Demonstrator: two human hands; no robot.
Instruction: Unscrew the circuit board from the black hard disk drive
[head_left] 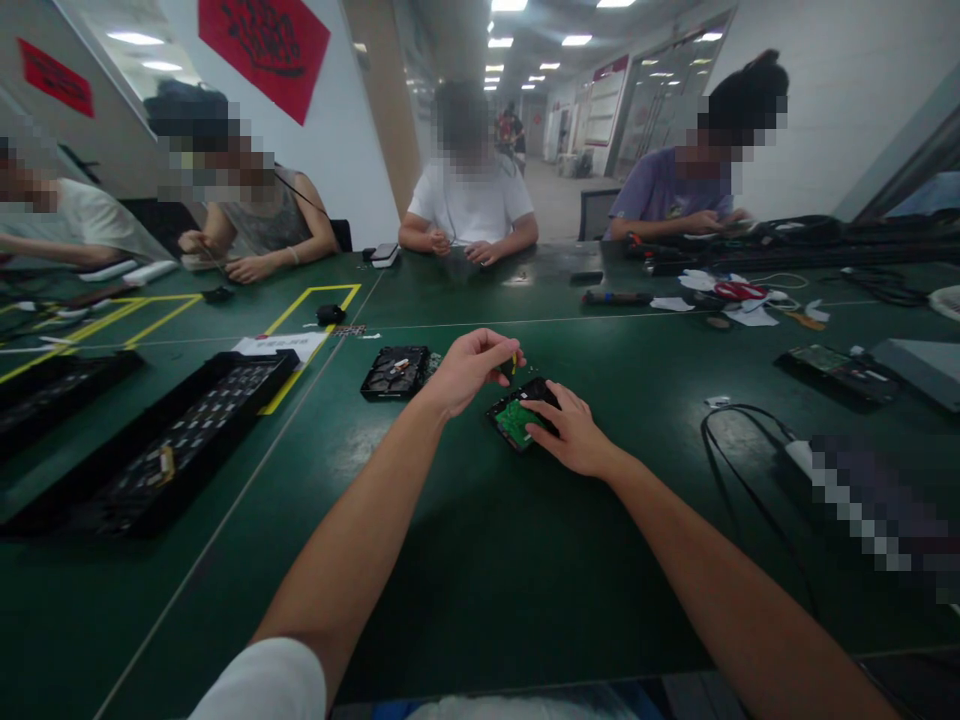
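A hard drive (516,424) with a green circuit board facing up lies slightly turned on the green table in front of me. My right hand (571,428) grips it from the right, fingers across its black casing and board. Over the drive's far left edge, my left hand (480,368) is closed in a pinch around a small yellow-and-black tool (514,364); its kind is mostly hidden by the fingers. Left of my left wrist sits a second black drive (396,373) with small pieces on top. Tiny bits lie just beyond the held drive.
Long black trays (202,435) stand at left, one holding small parts. On the right are another drive (836,375), a grey box (922,370) and a looping black cable (709,430). A dark cylindrical tool (616,298) lies farther back. Several people sit across the table (465,600).
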